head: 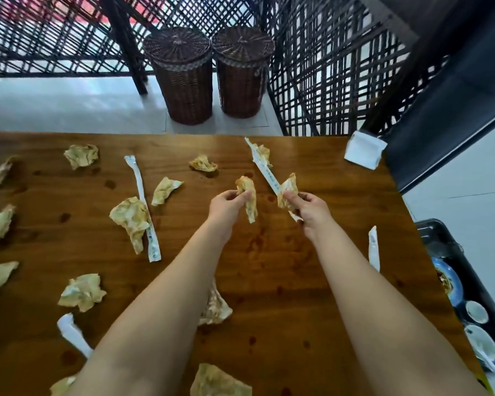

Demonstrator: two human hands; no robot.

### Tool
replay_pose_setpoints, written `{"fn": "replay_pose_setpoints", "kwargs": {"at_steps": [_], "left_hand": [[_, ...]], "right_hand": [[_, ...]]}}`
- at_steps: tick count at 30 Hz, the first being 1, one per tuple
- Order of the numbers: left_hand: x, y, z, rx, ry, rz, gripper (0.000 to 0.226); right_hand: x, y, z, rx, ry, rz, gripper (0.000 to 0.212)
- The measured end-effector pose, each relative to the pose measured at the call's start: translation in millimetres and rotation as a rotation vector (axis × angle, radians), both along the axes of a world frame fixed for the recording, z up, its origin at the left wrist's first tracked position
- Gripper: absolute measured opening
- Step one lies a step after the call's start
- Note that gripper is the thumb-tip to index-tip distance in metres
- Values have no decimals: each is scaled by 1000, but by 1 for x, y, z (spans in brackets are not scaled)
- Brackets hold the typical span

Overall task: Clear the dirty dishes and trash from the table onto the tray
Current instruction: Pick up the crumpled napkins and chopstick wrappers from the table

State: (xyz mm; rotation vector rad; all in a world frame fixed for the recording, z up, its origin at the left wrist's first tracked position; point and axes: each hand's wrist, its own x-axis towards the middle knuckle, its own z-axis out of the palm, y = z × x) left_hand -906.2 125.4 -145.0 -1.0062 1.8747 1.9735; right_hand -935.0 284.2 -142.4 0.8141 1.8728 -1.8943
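- A brown wooden table [269, 267] fills the view. Behind it, two lidded brown wicker baskets [183, 81] stand before dark lattice screens [326, 67].
- The left hand [227, 204] pinches a crumpled, yellow-stained paper napkin [247, 198] over the middle of the table, its long axis running away from the person.
- The right hand [307, 210] grips a second stained napkin [287, 191] together with a long white paper wrapper [265, 171]. The wrapper runs from far-left to near-right, and its near tip pokes out below the hand.
- Other stained napkins [82, 155] and other white wrappers [143, 207] lie scattered, mostly to the left.
- A white square object [365, 152] sits at the far right corner.
- A black tray [440, 238] beside the table's right edge holds a blue plate [449, 281] and white bowls [476, 311]. The frame edge cuts it off.
- The left forearm hides part of one napkin [216, 308].
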Motion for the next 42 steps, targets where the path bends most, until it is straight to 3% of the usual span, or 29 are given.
{"fn": "replay_pose_setpoints", "kwargs": {"at_steps": [7, 23, 31, 37, 42], "left_hand": [[-44, -15, -4, -57, 29, -28, 45], [-124, -30, -61, -112, 39, -28, 44], [-134, -27, -77, -102, 11, -8, 50], [-136, -28, -83, -118, 9, 17, 45], [-134, -28, -87, -112, 5, 29, 41]], "right_hand": [[-51, -10, -10, 119, 48, -7, 48], [-175, -36, -72, 272, 84, 22, 39], [-197, -52, -100, 487, 110, 201, 33], [-192, -56, -98, 683, 141, 331, 53], [-189, -57, -96, 780, 149, 391, 53]]}}
